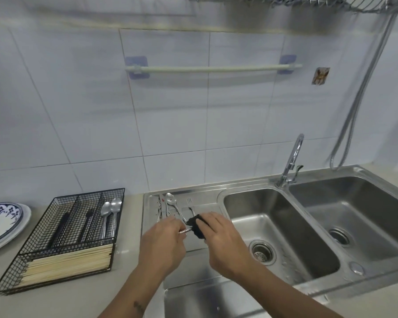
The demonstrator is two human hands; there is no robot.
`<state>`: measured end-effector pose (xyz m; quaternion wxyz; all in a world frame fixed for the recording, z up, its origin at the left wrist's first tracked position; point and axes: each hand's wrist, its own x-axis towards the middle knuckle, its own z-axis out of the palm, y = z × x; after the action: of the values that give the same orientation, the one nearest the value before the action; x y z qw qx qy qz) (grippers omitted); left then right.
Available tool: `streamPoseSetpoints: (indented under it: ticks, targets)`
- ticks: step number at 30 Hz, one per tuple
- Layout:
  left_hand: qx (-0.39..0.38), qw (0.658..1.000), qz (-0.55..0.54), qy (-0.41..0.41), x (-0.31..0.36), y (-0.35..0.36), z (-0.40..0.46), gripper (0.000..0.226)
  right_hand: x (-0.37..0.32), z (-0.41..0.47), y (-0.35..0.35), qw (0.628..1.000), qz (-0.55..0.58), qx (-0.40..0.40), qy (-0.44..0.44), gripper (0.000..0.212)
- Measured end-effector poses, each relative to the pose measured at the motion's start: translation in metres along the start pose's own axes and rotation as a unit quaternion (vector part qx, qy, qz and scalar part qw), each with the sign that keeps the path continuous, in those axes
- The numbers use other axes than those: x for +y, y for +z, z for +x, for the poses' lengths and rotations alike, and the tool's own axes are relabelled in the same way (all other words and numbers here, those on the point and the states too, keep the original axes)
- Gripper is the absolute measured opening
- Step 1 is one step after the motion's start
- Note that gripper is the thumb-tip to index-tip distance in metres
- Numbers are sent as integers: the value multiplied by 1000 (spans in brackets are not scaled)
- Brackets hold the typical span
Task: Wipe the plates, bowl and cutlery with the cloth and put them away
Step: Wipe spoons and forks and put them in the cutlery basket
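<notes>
Cutlery handle (pixel 184 230) sits pinched in my left hand (pixel 163 239), thumb and fingers curled round its patterned metal end, over the steel drainboard (pixel 152 216) of the sink. My right hand (pixel 218 235) has its grip closed round the dark cloth (pixel 197 227), which is wrapped over the far end of that same piece, so I cannot tell whether it is a spoon, fork or knife. Behind my hands, on the drainboard, lie more cutlery: a spoon (pixel 170 199) with its bowl toward the wall, a fork (pixel 190 204) just right of it, and other pieces to the left that are too jumbled to sort out. To the left on the table stands a black wire cutlery tray (pixel 62 239); two spoons (pixel 110 214) lie in its right-hand compartment, dark-handled pieces (pixel 63 226) fill the compartments beside it, and a bundle of pale chopsticks (pixel 67 263) lies crosswise in the near compartment. At the far left edge, stacked plates (pixel 2 221) rest on the table, the top one white with a blue pattern. To the right are the two sink basins (pixel 283 228), with the tap (pixel 293 157) rising between them at the back. On the tiled wall a towel rail (pixel 213 68) hangs, and a wire dish rack (pixel 331 2) shows along the top edge.
</notes>
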<state>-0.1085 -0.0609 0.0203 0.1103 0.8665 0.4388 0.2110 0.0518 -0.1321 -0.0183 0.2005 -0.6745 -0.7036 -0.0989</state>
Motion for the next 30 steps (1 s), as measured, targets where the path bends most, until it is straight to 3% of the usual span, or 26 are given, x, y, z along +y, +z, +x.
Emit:
streamPoseSetpoints:
  ticks: [6,10,14,19,25,30]
  targets:
    - [1,1000,-11,9,7,-7,0,15,-4,-4,-5,999,30,28,25,66]
    - [-22,1000,-9,11,6,-7,-2,16,5,-13,-7,997,48,54,21,60]
    - [-57,998,0,-5,0,-4,-8,19,11,-20,-13,990,55,73,111,64]
    - [-49,998,23,19,-3,-8,-5,20,-14,-20,-4,998,8,56,21,54]
    - [-118,992,5,-33,-20,-3,-14,26,-2,-33,-3,990,38,57,119,65]
    - [-148,986,-63,-51,-20,-4,-13,30,-24,-26,-12,991,63,96,70,57]
